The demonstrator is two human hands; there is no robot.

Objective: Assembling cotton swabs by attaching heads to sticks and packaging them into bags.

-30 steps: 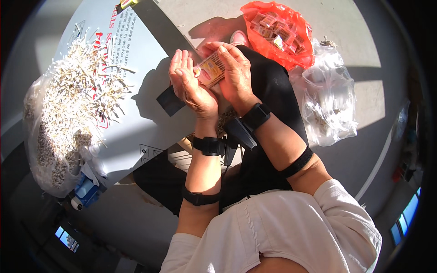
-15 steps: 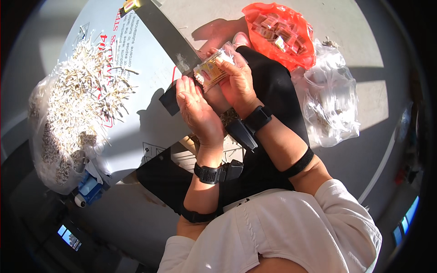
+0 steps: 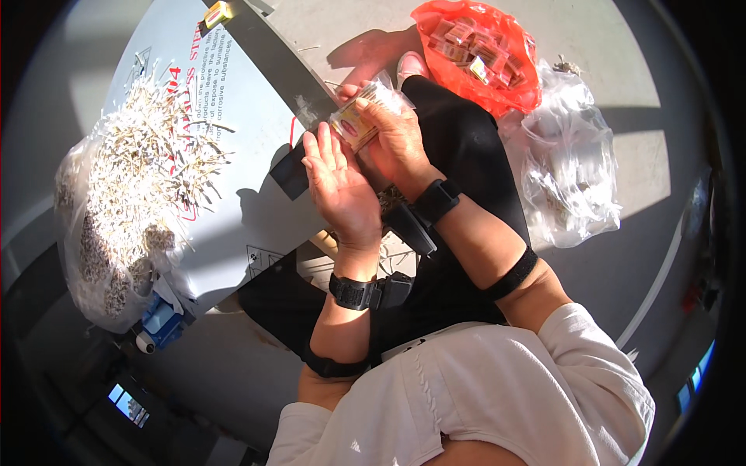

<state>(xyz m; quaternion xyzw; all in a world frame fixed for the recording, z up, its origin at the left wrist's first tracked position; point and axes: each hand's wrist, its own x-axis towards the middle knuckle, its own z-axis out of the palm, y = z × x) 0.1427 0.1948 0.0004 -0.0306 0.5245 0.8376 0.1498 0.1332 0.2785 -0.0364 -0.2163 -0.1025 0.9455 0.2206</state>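
My right hand (image 3: pixel 398 140) grips a small clear plastic packet (image 3: pixel 353 126) with a yellow printed front, thumb on top and fingers underneath. Clear film sticks out past its far end. My left hand (image 3: pixel 342 182) is open, palm up, with fingers stretched out beside the packet's lower left end. It holds nothing. To the left, a heap of thin pale sticks (image 3: pixel 148 147), some dark-tipped, spills from a clear plastic bag (image 3: pixel 74 194) onto the grey-white sheet-covered table (image 3: pixel 221 225).
A red plastic bag (image 3: pixel 524 97) of small packets lies at the far right, next to a crumpled clear plastic bag (image 3: pixel 575 171). At the table's far corner sits a small yellow box (image 3: pixel 218 14). A blue and white object (image 3: pixel 161 322) is below the heap.
The packet has tilted slightly and moved a little left in my right hand; the white ends at its lower edge no longer show. My left palm stays open, its fingers slightly more spread.
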